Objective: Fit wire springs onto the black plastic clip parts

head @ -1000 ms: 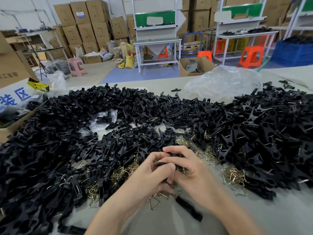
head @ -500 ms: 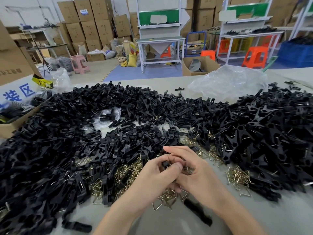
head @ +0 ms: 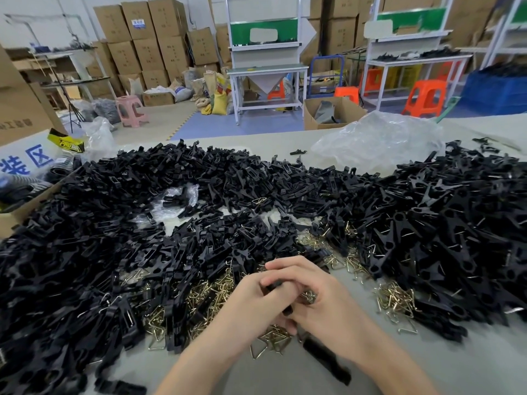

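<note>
My left hand [head: 251, 306] and my right hand [head: 316, 297] meet close together over the table's near middle. Between their curled fingers sits a black plastic clip part [head: 273, 286], mostly hidden by both hands. A bit of brass wire spring [head: 309, 295] shows under my right fingers. Loose brass wire springs [head: 208, 295] lie scattered just beyond and left of my hands, and another cluster of springs [head: 395, 302] lies to the right. A big heap of black clip parts [head: 85, 252] covers the left, and clips with springs fitted [head: 442, 223] pile up on the right.
One black clip part [head: 328, 363] lies alone on the grey table [head: 427, 366] under my right wrist. A crumpled clear plastic bag [head: 376, 141] sits at the far right, a smaller bag [head: 176, 201] within the heap. A cardboard box [head: 17, 115] stands at left.
My hands have stayed pressed together on the clip, with the fingers shifting slightly around it. The view has tilted a little, so the hands sit marginally lower in the picture.
</note>
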